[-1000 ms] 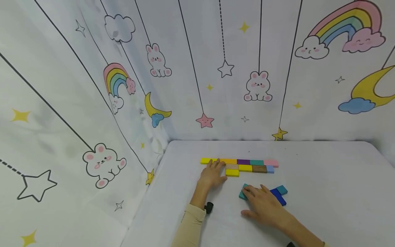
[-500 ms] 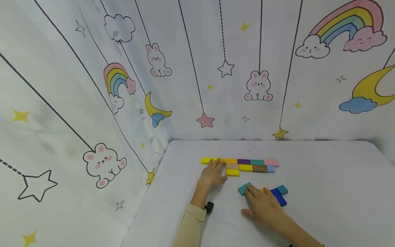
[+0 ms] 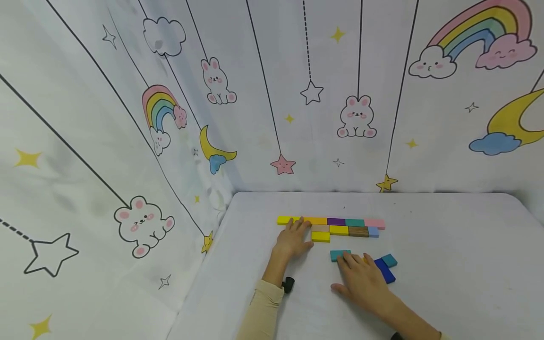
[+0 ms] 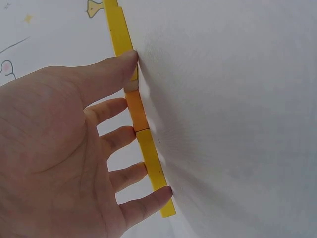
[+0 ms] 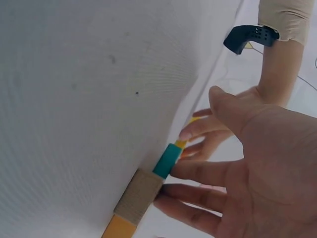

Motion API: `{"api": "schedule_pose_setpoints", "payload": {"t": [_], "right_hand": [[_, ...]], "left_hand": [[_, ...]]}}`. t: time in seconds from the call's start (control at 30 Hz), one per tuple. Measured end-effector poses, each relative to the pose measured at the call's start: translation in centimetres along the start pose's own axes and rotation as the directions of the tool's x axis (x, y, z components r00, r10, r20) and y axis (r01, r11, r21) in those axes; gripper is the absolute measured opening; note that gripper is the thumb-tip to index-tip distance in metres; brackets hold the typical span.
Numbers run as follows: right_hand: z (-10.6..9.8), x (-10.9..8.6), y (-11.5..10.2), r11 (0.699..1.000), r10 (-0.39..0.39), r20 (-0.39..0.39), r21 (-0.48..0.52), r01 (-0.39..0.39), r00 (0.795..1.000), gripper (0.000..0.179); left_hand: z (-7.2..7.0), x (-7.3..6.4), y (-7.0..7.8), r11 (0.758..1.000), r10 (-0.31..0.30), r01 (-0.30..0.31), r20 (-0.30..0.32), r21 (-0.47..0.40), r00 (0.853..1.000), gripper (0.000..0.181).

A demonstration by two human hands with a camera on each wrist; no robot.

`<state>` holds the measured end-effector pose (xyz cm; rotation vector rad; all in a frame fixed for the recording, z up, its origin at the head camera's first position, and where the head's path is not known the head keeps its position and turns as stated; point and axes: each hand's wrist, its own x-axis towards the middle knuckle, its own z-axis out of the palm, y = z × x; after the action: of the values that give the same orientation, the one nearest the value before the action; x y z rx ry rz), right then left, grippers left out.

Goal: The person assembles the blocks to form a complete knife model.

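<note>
My left hand (image 3: 292, 240) rests with fingers spread against the left end of a flat row of coloured wooden blocks. In the left wrist view its fingertips touch the yellow block (image 4: 153, 158) and the orange block (image 4: 137, 109). Nearer me, my right hand (image 3: 363, 281) lies palm down over a second group, fingers extended. Its index fingertip is at a teal block (image 3: 338, 255), which lies parallel to the row. Under that hand, an orange block (image 5: 120, 227) and a greyish-brown block (image 5: 138, 197) show in the right wrist view.
The row continues right with a purple block (image 3: 336, 221), a teal one and a pink block (image 3: 374, 224). Below sit yellow, brown (image 3: 358, 231) and light blue blocks. Right of my right hand lie a dark blue block (image 3: 384, 270) and a smaller teal-blue block (image 3: 389, 260).
The teal block at my right fingertips has turned from a steep slant to lying level, parallel to the row. My left hand has stayed in place on its blocks.
</note>
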<state>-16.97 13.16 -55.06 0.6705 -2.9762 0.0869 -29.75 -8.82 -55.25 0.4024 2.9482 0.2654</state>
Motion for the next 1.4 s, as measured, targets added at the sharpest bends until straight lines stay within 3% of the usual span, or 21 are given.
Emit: {"api": "schedule_pose_setpoints", "payload": {"t": [0.13, 0.43, 0.83, 1.07, 1.4], "right_hand": [[0.1, 0.3, 0.1, 1.000, 0.001, 0.000, -0.007, -0.001, 1.000, 0.083], [0.4, 1.0, 0.6, 0.999, 0.016, -0.008, -0.035, -0.016, 1.000, 0.085], [0.4, 2.0, 0.9, 0.999, 0.027, 0.002, -0.016, -0.027, 1.000, 0.079], [0.4, 2.8, 1.0, 0.998, 0.046, 0.011, -0.031, -0.046, 0.999, 0.079], [0.3, 3.4, 1.1, 0.999, 0.041, -0.013, -0.026, -0.041, 0.999, 0.079]], "left_hand": [[-0.3, -0.3, 0.0, 1.000, 0.014, -0.014, -0.014, -0.006, 1.000, 0.063], [0.6, 0.5, -0.3, 1.000, -0.004, 0.004, 0.011, 0.006, 1.000, 0.065], [-0.2, -0.2, 0.1, 1.000, 0.008, -0.008, -0.013, 0.005, 1.000, 0.063], [0.4, 0.6, -0.1, 1.000, -0.013, 0.013, 0.023, 0.016, 1.000, 0.066], [1.0, 1.1, -0.6, 1.000, -0.008, 0.008, 0.019, 0.023, 1.000, 0.067]]}}
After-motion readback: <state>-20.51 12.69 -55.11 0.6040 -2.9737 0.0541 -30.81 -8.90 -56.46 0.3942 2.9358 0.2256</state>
